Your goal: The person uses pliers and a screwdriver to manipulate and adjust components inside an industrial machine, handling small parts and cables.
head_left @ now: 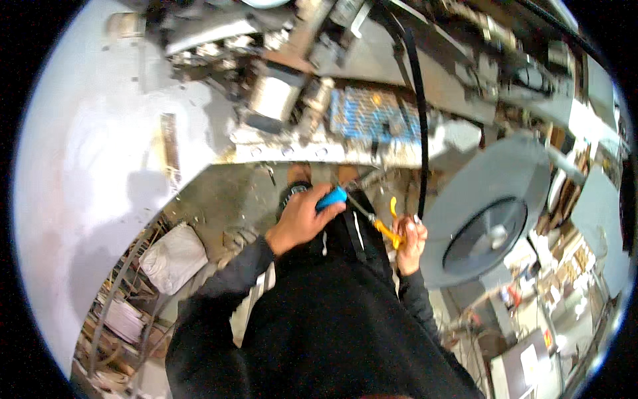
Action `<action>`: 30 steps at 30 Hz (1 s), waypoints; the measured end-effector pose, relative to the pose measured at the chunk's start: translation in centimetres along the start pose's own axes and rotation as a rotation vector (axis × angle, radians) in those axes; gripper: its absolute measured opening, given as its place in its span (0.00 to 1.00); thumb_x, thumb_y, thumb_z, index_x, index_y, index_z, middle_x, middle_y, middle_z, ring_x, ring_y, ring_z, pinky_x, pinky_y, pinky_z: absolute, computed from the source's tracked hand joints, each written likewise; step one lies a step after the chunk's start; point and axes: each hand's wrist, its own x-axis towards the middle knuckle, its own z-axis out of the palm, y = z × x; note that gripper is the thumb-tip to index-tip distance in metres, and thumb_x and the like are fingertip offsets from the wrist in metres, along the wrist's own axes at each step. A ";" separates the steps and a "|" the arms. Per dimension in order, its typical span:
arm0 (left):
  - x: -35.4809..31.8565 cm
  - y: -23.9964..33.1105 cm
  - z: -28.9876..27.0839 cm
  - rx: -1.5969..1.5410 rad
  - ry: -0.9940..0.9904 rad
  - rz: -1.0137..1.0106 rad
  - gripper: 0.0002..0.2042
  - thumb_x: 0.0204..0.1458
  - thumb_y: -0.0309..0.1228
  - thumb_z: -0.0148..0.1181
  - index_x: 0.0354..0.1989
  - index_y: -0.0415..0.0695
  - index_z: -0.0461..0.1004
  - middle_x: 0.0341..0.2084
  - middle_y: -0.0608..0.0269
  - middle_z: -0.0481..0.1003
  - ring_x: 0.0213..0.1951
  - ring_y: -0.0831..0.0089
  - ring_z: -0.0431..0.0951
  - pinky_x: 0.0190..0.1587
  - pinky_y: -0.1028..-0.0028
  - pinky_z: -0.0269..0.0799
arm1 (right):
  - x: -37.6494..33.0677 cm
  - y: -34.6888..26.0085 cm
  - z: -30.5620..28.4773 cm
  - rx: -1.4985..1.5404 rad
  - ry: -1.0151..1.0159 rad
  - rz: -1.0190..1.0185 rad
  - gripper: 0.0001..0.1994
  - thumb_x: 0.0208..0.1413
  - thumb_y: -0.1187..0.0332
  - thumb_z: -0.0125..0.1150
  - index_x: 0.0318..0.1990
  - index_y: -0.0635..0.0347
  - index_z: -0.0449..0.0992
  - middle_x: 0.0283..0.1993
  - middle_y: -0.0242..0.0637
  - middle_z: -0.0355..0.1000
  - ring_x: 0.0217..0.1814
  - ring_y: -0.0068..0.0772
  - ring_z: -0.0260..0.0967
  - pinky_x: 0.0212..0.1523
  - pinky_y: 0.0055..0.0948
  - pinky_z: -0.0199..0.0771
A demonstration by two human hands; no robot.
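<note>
My left hand [304, 218] is closed around a stubby blue cylindrical piece [331, 199], in front of my body. A thin greyish length [359, 203] runs from near its end toward the pliers; whether it is a wire or a shaft is too blurred to tell. To the right, my right hand [410, 241] grips yellow-handled pliers [385, 231]. Their head points up and left, toward the blue piece. One yellow handle stands apart from the other, above my fingers. Part of the pliers is hidden by my fingers.
Ahead lies a worn machine bench [319, 153] with a metal motor-like cylinder [274, 96] and a blue gridded tray [375, 114]. A black cable [420, 113] hangs at the right, near a grey round-faced housing [488, 219]. A pale panel [86, 179] fills the left, above a white sack [174, 258].
</note>
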 end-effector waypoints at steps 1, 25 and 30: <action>0.8 3.1 -3.7 0.044 0.111 0.064 0.23 0.59 0.46 0.70 0.52 0.40 0.77 0.34 0.46 0.82 0.35 0.45 0.84 0.39 0.58 0.80 | 0.9 -0.8 0.7 0.015 -0.052 0.000 0.18 0.72 0.57 0.52 0.32 0.61 0.71 0.28 0.35 0.69 0.30 0.24 0.61 0.33 0.27 0.60; 24.1 1.9 -16.7 0.837 0.527 0.345 0.09 0.58 0.30 0.57 0.42 0.41 0.79 0.30 0.54 0.84 0.33 0.61 0.88 0.33 0.63 0.82 | 2.6 -0.5 9.0 -0.315 -0.220 0.069 0.24 0.71 0.53 0.52 0.29 0.65 0.73 0.27 0.34 0.69 0.30 0.25 0.62 0.33 0.29 0.62; 23.6 3.6 -17.9 0.846 0.462 0.282 0.08 0.56 0.31 0.58 0.38 0.44 0.82 0.30 0.56 0.85 0.34 0.59 0.87 0.34 0.62 0.82 | 3.5 -0.5 9.6 -0.414 -0.273 0.101 0.24 0.71 0.51 0.53 0.31 0.65 0.75 0.27 0.32 0.70 0.29 0.23 0.63 0.32 0.27 0.63</action>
